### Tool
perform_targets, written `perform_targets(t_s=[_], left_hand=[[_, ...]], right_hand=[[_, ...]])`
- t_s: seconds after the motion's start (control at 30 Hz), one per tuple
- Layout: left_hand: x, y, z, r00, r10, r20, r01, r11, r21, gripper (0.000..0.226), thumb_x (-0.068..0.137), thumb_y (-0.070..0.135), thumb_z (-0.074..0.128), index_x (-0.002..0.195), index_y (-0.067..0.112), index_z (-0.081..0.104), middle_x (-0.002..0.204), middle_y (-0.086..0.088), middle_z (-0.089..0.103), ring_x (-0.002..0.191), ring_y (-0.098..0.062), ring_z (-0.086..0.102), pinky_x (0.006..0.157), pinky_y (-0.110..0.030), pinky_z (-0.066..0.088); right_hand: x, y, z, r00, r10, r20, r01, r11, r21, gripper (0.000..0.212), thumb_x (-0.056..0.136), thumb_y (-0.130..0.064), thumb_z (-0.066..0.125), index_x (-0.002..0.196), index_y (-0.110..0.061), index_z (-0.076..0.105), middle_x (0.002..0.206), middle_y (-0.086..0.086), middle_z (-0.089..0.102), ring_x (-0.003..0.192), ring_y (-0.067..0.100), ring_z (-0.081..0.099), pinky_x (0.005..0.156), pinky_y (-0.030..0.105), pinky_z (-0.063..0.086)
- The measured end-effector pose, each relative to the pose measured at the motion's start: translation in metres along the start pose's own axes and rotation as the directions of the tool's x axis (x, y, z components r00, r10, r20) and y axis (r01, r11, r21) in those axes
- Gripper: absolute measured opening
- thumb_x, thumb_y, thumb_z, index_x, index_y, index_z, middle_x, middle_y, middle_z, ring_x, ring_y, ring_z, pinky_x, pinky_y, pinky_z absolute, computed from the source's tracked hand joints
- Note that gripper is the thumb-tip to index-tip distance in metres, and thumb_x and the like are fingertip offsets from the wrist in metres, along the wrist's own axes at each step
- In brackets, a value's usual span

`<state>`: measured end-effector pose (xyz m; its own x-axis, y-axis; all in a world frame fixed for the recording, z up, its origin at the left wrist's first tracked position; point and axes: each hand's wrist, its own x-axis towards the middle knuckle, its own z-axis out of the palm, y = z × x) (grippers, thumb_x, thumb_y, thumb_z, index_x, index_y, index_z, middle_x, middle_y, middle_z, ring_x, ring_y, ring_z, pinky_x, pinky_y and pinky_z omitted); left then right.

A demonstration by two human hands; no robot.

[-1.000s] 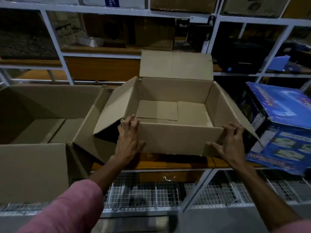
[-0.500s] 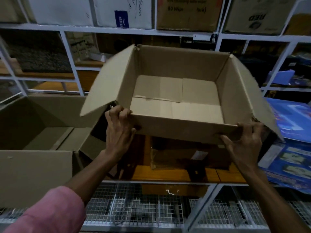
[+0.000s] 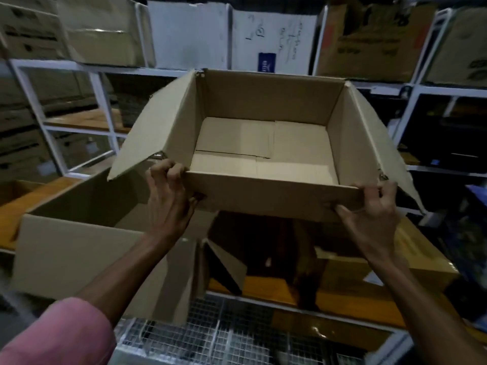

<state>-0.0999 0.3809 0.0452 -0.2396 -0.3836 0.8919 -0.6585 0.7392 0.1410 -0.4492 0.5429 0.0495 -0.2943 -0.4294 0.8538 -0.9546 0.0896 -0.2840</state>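
Note:
An empty open cardboard box [image 3: 263, 196] hangs in the air in front of me, tilted so its inside faces me, flaps spread to both sides. My left hand [image 3: 168, 196] grips its near left corner, fingers curled over the rim. At the near right corner my right hand [image 3: 369, 214] grips the front wall the same way. The box floor shows only folded bottom flaps.
A larger open cardboard box [image 3: 79, 248] sits low on the left on a wooden shelf [image 3: 342, 296]. White metal racking [image 3: 102, 101] behind carries several cartons and a white box [image 3: 274, 35]. Wire mesh baskets [image 3: 224, 338] lie below.
Both hands have lifted the box off the wooden shelf and raised it toward the upper rack, tipping its opening toward me. Their grip on the near corners is unchanged.

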Motion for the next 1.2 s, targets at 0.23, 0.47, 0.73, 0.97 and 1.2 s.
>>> perform_targets(t_s=[0.23, 0.47, 0.73, 0.97, 1.2], left_hand=[[-0.003, -0.149, -0.074, 0.998, -0.042, 0.040, 0.039, 0.997, 0.068, 0.086, 0.064, 0.007, 0.088, 0.129, 0.014, 0.032, 0.132, -0.016, 0.029, 0.120, -0.047, 0.040, 0.071, -0.050, 0.055], [-0.019, -0.266, -0.112, 0.989, -0.092, 0.116, 0.082, 0.992, 0.094, 0.085, 0.066, 0.011, 0.091, 0.129, 0.013, 0.034, 0.131, -0.022, 0.032, 0.120, -0.048, 0.039, 0.078, -0.054, 0.053], [-0.023, -0.336, -0.110, 0.942, -0.144, 0.304, 0.098, 0.982, 0.162, 0.094, 0.058, 0.016, 0.095, 0.131, 0.012, 0.035, 0.132, -0.025, 0.035, 0.112, -0.048, 0.044, 0.078, -0.058, 0.050], [-0.007, -0.348, -0.086, 0.912, -0.232, 0.338, 0.214, 0.973, 0.089, 0.095, 0.060, 0.019, 0.095, 0.133, 0.017, 0.035, 0.137, -0.017, 0.029, 0.118, -0.045, 0.044, 0.091, -0.056, 0.051], [-0.028, -0.345, -0.060, 0.811, -0.542, 0.219, 0.566, 0.822, -0.064, 0.099, 0.070, 0.026, 0.091, 0.144, 0.016, 0.027, 0.153, -0.016, 0.012, 0.138, -0.038, 0.031, 0.110, -0.048, 0.042]], right_hand=[[-0.005, -0.141, 0.080, 0.999, -0.023, 0.039, 0.021, 0.998, 0.055, 0.060, 0.064, -0.018, 0.092, 0.111, -0.007, 0.056, 0.111, 0.022, 0.047, 0.096, 0.042, 0.055, 0.074, 0.049, 0.055], [-0.010, -0.248, 0.149, 0.987, -0.006, 0.158, 0.002, 1.000, 0.027, 0.064, 0.064, -0.039, 0.092, 0.109, -0.013, 0.055, 0.112, 0.018, 0.048, 0.099, 0.038, 0.054, 0.076, 0.050, 0.055], [-0.016, -0.289, 0.196, 0.933, 0.068, 0.354, -0.065, 0.998, -0.020, 0.068, 0.062, -0.056, 0.087, 0.106, -0.012, 0.059, 0.104, 0.011, 0.047, 0.093, 0.032, 0.053, 0.072, 0.046, 0.051], [-0.018, -0.292, 0.214, 0.903, 0.192, 0.384, -0.183, 0.981, -0.059, 0.068, 0.063, -0.054, 0.087, 0.110, -0.013, 0.059, 0.108, 0.010, 0.049, 0.096, 0.028, 0.052, 0.074, 0.041, 0.049], [-0.015, -0.299, 0.235, 0.858, 0.241, 0.453, -0.246, 0.968, -0.048, 0.066, 0.062, -0.049, 0.089, 0.109, -0.014, 0.060, 0.110, 0.009, 0.048, 0.096, 0.022, 0.046, 0.075, 0.035, 0.043]])
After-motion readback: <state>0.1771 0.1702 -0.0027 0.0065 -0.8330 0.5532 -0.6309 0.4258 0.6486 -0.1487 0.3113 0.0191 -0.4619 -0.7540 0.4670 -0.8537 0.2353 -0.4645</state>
